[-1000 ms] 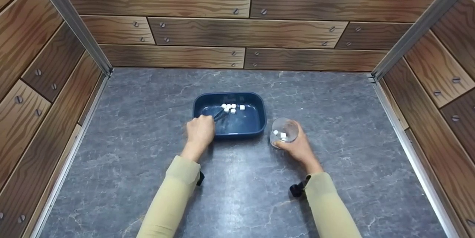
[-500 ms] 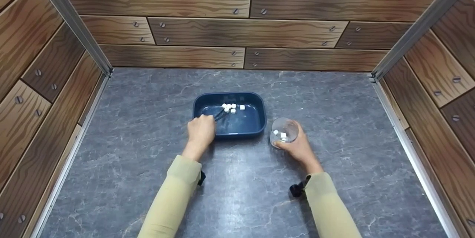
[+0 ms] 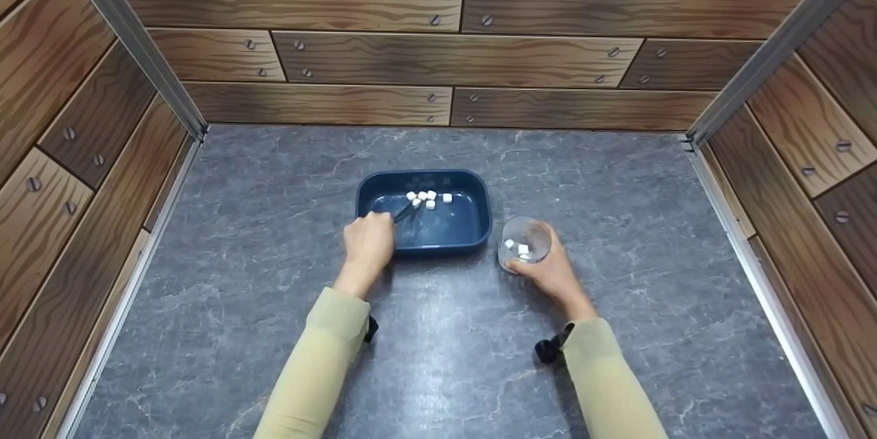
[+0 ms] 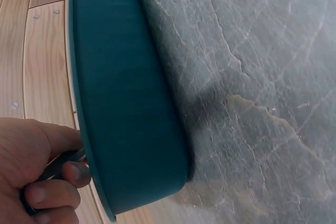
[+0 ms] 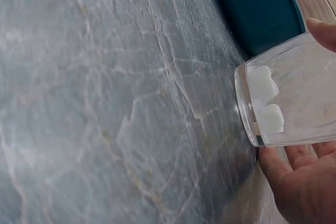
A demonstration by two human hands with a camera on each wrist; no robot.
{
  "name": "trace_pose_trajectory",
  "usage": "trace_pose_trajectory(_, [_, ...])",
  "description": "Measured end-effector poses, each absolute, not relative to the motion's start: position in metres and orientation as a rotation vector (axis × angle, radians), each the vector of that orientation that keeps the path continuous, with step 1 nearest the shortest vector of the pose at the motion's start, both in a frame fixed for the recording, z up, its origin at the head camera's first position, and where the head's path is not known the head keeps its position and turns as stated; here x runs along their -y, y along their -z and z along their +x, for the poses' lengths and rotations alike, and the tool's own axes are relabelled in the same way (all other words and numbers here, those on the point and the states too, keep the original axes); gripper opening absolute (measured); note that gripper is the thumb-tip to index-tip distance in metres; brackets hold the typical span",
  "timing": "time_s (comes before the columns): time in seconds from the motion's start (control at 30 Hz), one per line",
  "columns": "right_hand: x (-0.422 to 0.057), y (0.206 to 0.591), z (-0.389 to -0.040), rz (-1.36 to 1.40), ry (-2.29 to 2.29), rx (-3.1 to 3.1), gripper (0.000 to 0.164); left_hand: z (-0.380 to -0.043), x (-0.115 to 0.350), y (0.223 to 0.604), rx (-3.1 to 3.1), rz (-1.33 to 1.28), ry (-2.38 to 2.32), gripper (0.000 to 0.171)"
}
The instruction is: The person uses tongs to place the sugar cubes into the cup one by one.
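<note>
My left hand (image 3: 368, 242) is at the near left rim of a dark blue basin (image 3: 445, 247), gripping slim dark tongs (image 3: 405, 211). Their tips reach in among several small white cubes (image 3: 423, 196) on the basin floor; whether they pinch one is too small to tell. Seen from the left wrist, curled fingers wrap the black tongs (image 4: 58, 165) beside the rim, and the basin wall hides the tips. My right hand (image 3: 550, 273) holds a clear cup (image 3: 534, 230) just right of the basin. A few white pieces (image 5: 262, 83) lie at the cup's bottom.
Basin and cup stand on a grey marbled surface (image 3: 438, 357). Wood-patterned panels (image 3: 438, 59) rise at the back and both sides, with metal strips (image 3: 760, 48) at the corners.
The tongs' tips and the nearby white cubes have shifted slightly left, and the tongs look narrower. My left hand has moved a little left; my right hand and the cup stay put.
</note>
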State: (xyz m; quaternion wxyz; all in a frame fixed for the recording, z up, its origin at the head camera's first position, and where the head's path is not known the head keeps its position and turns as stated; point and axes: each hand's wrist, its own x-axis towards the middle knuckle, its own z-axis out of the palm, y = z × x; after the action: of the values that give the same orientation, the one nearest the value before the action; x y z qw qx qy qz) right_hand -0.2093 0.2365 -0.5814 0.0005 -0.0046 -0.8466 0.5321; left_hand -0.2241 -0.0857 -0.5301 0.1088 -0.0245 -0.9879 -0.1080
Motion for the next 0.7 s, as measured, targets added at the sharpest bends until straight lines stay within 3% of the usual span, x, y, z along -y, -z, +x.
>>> trace_pose_trajectory(0.7, [-0.237,0.582,-0.21,-0.05,-1.689,2.667,0.102,-0.201,0.104,0.508,2.884,-0.035,0.347,0.025])
